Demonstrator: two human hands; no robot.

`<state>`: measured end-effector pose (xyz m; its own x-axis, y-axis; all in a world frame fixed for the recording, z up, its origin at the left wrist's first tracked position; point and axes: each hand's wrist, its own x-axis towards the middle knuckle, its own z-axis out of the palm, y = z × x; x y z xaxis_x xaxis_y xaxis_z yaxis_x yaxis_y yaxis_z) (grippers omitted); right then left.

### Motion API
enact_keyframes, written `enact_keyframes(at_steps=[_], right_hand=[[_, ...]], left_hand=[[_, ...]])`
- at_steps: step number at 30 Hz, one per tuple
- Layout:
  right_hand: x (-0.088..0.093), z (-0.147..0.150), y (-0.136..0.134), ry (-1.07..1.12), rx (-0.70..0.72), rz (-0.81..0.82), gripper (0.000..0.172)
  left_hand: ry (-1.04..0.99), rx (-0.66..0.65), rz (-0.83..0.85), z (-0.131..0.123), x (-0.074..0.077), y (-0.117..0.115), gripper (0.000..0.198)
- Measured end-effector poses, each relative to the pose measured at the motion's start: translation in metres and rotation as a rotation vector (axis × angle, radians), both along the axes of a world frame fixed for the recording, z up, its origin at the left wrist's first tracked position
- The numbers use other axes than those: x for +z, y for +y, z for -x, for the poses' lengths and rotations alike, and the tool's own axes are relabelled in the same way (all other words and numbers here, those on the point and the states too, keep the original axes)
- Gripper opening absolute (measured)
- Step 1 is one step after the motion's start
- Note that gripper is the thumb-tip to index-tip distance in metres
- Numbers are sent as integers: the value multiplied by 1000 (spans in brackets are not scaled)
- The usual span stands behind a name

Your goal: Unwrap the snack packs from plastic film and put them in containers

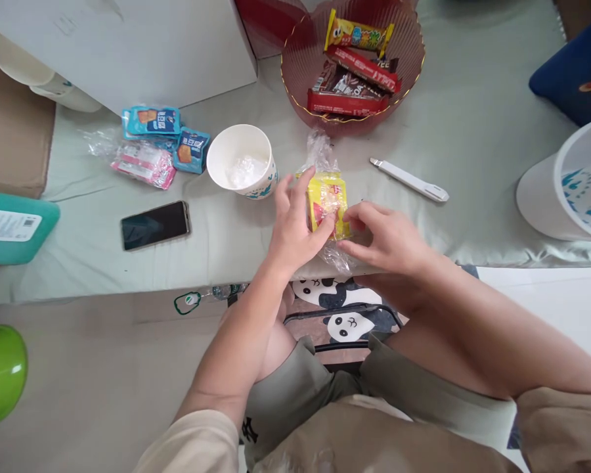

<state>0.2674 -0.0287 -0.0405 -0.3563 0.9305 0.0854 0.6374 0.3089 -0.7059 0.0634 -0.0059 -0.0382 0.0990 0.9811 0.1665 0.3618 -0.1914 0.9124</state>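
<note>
A yellow snack packet point(329, 197) in clear crinkly plastic wrap lies near the table's front edge. My left hand point(295, 226) rests against its left side, thumb pinching the packet's lower edge, the other fingers raised and spread. My right hand point(384, 236) pinches the plastic wrap at the packet's lower right corner. A white paper cup point(241, 161) with crumpled clear plastic inside stands just left of my left hand.
A dark red ribbed bowl point(295, 66) holding several wrapped snack bars sits behind the packet. A white utility knife point(408, 179) lies to the right, a phone point(155, 225) to the left, blue and pink snack packets point(152, 141) beyond it. A large white bucket point(566, 190) is at the right edge.
</note>
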Motion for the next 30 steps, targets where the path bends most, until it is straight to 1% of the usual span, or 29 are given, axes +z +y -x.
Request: enact_keyframes(at_steps=[2, 5, 7, 10, 13, 15, 18, 22, 24, 26, 28, 30], right_hand=[[-3, 1, 2, -24, -6, 36, 28], [-5, 3, 4, -21, -6, 53, 28], [-5, 4, 3, -30, -28, 43, 27], [-7, 7, 2, -49, -66, 13, 26], [-10, 10, 3, -36, -76, -46, 21], [-11, 13, 4, -11, -84, -109, 18], [-12, 15, 8, 37, -128, -165, 18], [-10, 17, 10, 60, -187, -170, 19], [-9, 17, 9, 56, -198, -184, 21], [-10, 17, 8, 56, -201, -195, 24], [-12, 15, 6, 59, -198, -197, 28], [-15, 13, 6, 70, -188, -191, 30]], left_hand=[[245, 26, -131, 0, 6, -6, 52], [490, -63, -217, -1, 11, -18, 37], [606, -105, -224, -2, 10, -26, 34], [678, -79, -218, 0, 5, -33, 28], [598, -32, -204, 8, 2, -34, 16], [493, -34, -203, 14, 3, -34, 9], [313, -55, -216, 21, 4, -34, 6], [79, -57, -185, 17, -1, -38, 10], [-30, -53, -165, 13, -4, -41, 14], [-112, -78, -141, 7, -5, -44, 18], [-140, -105, -120, 3, -5, -46, 20], [-92, -83, -111, 0, -5, -46, 19]])
